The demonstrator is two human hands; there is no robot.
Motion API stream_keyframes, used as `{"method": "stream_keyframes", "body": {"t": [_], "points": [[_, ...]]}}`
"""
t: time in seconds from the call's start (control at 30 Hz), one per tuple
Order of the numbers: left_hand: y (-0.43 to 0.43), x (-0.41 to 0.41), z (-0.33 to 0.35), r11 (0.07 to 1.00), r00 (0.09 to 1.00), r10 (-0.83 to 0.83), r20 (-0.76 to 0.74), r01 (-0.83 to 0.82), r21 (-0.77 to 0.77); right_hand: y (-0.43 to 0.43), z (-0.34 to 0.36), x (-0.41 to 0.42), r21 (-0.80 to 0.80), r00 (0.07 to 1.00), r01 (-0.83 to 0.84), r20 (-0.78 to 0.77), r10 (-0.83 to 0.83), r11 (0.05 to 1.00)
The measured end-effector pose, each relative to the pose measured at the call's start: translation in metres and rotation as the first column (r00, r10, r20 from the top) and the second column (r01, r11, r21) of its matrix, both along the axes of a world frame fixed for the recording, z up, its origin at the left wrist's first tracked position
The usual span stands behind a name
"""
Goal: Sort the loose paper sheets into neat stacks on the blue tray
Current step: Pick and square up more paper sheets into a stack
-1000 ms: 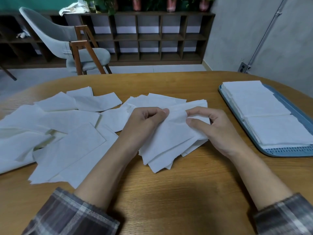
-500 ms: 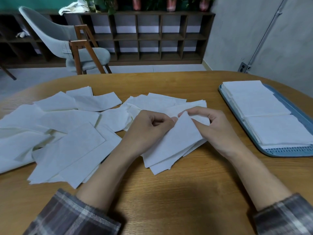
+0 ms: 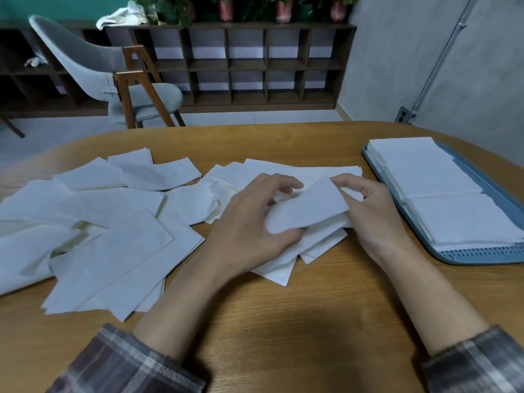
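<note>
1. Paper sheets, white and loose, lie scattered and overlapping across the left and middle of the wooden table, the biggest thing in view. Its rounded far edge curves from left to right.
2. Behind the table a dark cubby shelf runs along the wall, with potted plants on top.
3. A pale grey chair with wooden legs stands in front of the shelf, on the left.
4. The blue tray sits on the table at the right, well apart from the scattered sheets.
5. Two squared-up stacks of sheets lie on the tray, the far stack and the near stack, touching edge to edge and filling most of it.
6. A small untidy pile of sheets lies under the hands at the table's middle, its corners fanned out toward the near edge.
7. The left hand, reaching out of a plaid sleeve, has its fingers curled over the left end of a single sheet, the thumb pressed against that end from below.
8. The right hand pinches the same sheet's far right corner between thumb and forefinger, the other fingers curled beneath.
9. The single sheet is bowed upward between the two hands, just above the small pile and to the left of the tray.
</note>
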State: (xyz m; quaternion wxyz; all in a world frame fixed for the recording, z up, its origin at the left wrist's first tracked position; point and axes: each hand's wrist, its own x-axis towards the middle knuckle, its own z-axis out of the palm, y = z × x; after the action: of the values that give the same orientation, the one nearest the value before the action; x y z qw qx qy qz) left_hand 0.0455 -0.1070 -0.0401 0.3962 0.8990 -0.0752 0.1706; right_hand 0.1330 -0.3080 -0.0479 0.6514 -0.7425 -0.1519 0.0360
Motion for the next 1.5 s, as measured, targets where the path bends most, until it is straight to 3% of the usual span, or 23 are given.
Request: {"method": "stream_keyframes", "body": {"t": [0.23,0.5,0.67,0.77,1.1,1.3,1.5], "points": [[0.007,0.002,0.005,0.947,0.991,0.129,-0.023,-0.130,-0.294,0.001,0.003,-0.002,0.063,0.998,-0.045,-0.043,0.048,0.997],[0.009,0.000,0.010,0.949,0.995,0.074,-0.066,-0.091,-0.303,0.002,0.008,-0.007,0.066,0.992,-0.119,-0.041,0.122,0.991],[0.014,0.000,0.014,0.869,0.978,0.172,-0.115,-0.206,-0.450,0.003,0.007,-0.006,0.026,0.997,-0.061,-0.039,0.062,0.998],[0.016,0.000,0.013,0.874,0.970,0.228,-0.081,-0.241,-0.421,0.002,0.003,-0.002,0.043,0.999,0.025,-0.048,-0.022,0.999],[0.007,0.000,0.011,0.901,0.995,-0.025,-0.097,-0.020,-0.434,0.000,0.003,0.003,0.152,0.985,0.174,-0.021,-0.173,0.973],[0.011,0.004,0.007,0.878,0.994,0.089,-0.063,-0.109,-0.466,-0.001,0.004,0.001,0.168,0.986,0.167,-0.023,-0.166,0.971],[0.011,0.003,0.006,0.887,0.995,0.093,-0.037,-0.100,-0.451,0.000,0.005,0.001,0.174,0.989,0.150,-0.027,-0.148,0.973]]}}
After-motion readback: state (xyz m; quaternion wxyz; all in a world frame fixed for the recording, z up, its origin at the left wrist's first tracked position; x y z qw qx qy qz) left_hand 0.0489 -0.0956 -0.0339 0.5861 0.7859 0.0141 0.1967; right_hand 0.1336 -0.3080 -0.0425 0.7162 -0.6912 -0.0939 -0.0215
